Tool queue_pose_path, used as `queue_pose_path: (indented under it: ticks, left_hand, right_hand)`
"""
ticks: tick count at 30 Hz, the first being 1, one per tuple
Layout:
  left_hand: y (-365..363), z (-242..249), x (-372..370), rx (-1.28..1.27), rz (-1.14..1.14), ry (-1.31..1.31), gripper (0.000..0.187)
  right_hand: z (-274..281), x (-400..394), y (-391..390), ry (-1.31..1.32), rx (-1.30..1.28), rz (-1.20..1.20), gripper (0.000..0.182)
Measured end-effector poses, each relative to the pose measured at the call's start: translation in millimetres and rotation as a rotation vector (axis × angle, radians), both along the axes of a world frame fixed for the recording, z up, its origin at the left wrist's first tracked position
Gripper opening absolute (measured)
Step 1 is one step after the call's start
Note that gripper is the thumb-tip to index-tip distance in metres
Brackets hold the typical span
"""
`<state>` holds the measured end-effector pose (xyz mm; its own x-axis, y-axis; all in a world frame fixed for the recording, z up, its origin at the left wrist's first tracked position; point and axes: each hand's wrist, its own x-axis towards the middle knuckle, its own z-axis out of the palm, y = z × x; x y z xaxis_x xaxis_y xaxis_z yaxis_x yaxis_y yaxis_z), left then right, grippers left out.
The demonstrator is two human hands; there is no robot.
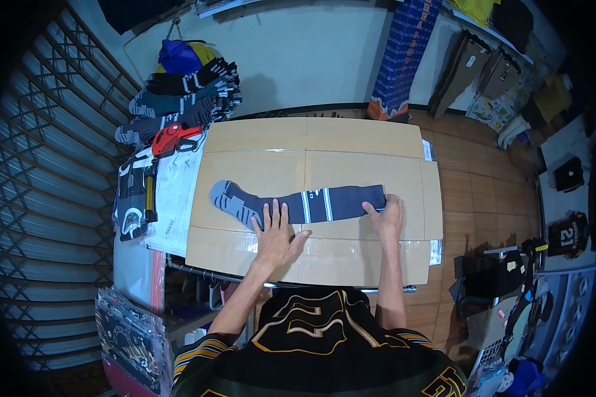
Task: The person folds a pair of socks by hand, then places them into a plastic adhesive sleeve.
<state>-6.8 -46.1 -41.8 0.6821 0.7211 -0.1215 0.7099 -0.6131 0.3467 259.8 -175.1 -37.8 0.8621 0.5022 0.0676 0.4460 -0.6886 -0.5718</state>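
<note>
A black jersey with gold lettering is filling the near edge of the view, and both bare arms are reaching out from it over the table, which is covered in flat cardboard. The left hand is lying palm down with its fingers spread, their tips resting on the near edge of a long navy sock just right of its heel. The right hand is sitting at the sock's open cuff on the right, its fingers pinching the cuff's near corner. The sock is lying flat across the middle of the table, foot pointing left, white stripes around its leg between the two hands. Far to the left, a pile of folded socks is hanging beside a red tool.
</note>
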Motion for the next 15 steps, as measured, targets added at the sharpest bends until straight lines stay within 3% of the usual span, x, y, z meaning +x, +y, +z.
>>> queue_pose_path:
  ticks: [2, 4, 5, 7, 8, 11, 15]
  left_hand:
    - [1.7, 10.6, 7.8, -0.027, 0.011, 0.004, 0.1]
    - [0.3, 16.7, 22.6, 0.097, 0.047, -0.14, 0.077]
    - [4.3, 14.9, 29.8, 0.096, 0.042, -0.141, 0.077]
    - [14.8, 15.7, 48.1, -0.151, -0.114, -0.566, 0.051]
    - [15.0, 20.1, 57.2, -0.102, -0.169, -0.587, 0.04]
    - [25.1, 14.2, 74.3, -0.252, -0.223, -0.49, 0.047]
    - [31.5, 13.8, 84.2, -0.216, -0.263, -0.416, 0.059]
  right_hand:
    - [0.0, 1.7, 1.1, 0.01, 0.01, 0.005, 0.065]
    - [4.2, 0.6, 1.1, 0.034, 0.024, 0.018, 0.06]
    - [4.6, 0.2, 1.5, 0.033, 0.024, 0.013, 0.06]
    - [4.4, 0.0, 1.7, 0.122, 0.079, 0.01, 0.054]
    - [0.2, 0.1, 1.3, 0.121, 0.077, 0.008, 0.054]
    - [-11.0, 4.6, -0.3, 0.089, 0.154, -0.018, 0.049]
    - [-11.9, 6.9, -2.6, 0.171, 0.175, -0.063, 0.047]
